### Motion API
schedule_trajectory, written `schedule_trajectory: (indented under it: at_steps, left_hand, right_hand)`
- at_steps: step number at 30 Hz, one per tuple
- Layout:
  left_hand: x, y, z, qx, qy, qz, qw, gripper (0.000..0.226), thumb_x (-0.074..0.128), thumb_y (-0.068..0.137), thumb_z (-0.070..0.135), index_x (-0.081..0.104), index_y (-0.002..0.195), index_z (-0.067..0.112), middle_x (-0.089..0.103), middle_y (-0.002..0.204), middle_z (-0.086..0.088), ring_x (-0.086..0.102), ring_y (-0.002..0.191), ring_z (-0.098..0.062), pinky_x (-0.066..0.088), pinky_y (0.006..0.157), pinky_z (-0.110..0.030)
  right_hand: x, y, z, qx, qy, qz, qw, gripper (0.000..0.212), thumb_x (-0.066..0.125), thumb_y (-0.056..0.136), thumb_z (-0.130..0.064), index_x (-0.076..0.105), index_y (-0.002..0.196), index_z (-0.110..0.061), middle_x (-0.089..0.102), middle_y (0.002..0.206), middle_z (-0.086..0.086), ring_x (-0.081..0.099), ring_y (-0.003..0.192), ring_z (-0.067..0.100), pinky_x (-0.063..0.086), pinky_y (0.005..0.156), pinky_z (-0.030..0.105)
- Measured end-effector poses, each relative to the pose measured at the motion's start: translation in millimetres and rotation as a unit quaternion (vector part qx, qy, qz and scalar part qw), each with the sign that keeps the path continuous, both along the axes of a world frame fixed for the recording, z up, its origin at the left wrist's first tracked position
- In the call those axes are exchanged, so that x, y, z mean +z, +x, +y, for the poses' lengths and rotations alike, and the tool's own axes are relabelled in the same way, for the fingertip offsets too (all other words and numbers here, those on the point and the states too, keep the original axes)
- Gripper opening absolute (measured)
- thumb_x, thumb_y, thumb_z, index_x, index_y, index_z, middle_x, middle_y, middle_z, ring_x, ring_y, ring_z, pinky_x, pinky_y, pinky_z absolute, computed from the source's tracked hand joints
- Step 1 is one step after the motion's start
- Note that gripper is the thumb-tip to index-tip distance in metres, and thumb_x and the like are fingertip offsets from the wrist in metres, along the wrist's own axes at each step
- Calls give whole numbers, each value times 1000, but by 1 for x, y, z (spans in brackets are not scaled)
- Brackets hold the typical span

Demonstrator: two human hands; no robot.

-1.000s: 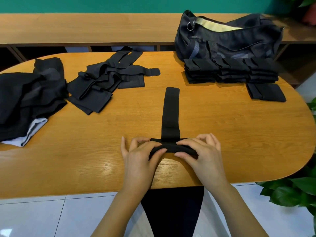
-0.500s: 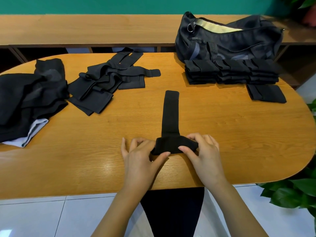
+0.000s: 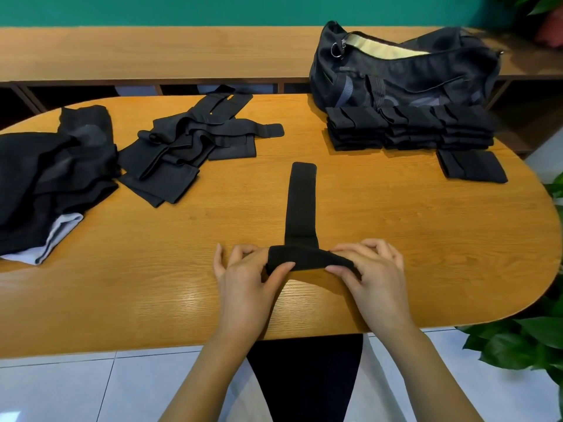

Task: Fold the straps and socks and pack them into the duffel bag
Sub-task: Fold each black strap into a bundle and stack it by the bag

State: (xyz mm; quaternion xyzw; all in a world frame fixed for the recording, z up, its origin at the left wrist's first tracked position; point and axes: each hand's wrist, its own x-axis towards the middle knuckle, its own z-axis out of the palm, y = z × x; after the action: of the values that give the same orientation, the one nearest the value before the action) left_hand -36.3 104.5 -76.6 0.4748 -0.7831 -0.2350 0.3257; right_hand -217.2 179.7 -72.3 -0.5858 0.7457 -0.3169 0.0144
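Both left hand (image 3: 243,283), right hand (image 3: 376,278) fingers (image 3: 281,267) pinch strap (image 3: 300,205); wooden table (image 3: 411,226), green wall (image 3: 182,7).

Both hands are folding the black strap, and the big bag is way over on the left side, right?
Not quite. The left hand and right hand do hold the black strap, but the duffel bag sits at the far right, not the left, as the head view shows.

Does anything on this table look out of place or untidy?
One folded piece lies alone on the table, just in front of the neat stack by the duffel bag, apart from it. The unfolded straps further left are a tangled heap, though probably just waiting their turn.
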Motion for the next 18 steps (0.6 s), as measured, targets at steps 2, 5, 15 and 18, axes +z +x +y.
schedule_trajectory:
  at_steps: [2, 5, 15, 18]
  left_hand:
    - [0, 2, 0, 2, -1, -4, 1000, 27, 55, 84, 47, 67, 99, 28, 61, 84, 17, 48, 100, -2, 14, 114, -59]
    - [3, 2, -1, 9, 20, 9, 1000, 57, 54, 86, 48, 37, 139, 38, 64, 94, 15, 51, 105, 3, 8, 119, -47]
    - [7, -7, -12, 62, -14, -49, 997, 83, 61, 83, 51, 23, 151, 23, 48, 70, 18, 52, 81, -7, 28, 106, -43]
    - [9, -9, -14, 63, -19, -103, 993, 69, 63, 84, 49, 37, 143, 26, 47, 74, 18, 50, 84, -9, 29, 100, -41]
  right_hand:
    - [1, 2, -2, -9, 1, -5, 1000, 36, 51, 84, -51, 74, 98, -27, 68, 97, -18, 42, 103, 7, 22, 94, 28]
    - [4, 6, -4, -40, -12, -15, 999, 39, 51, 83, -52, 72, 100, -23, 51, 81, -27, 33, 92, 1, 36, 90, 38]
    - [5, 7, -6, -64, 62, -51, 995, 79, 60, 86, -48, 14, 150, -36, 48, 83, -20, 43, 94, 4, 18, 97, 24]
    - [2, 4, -6, -73, 55, -25, 995, 68, 60, 87, -48, 33, 148, -32, 50, 88, -19, 44, 97, 8, 21, 96, 28]
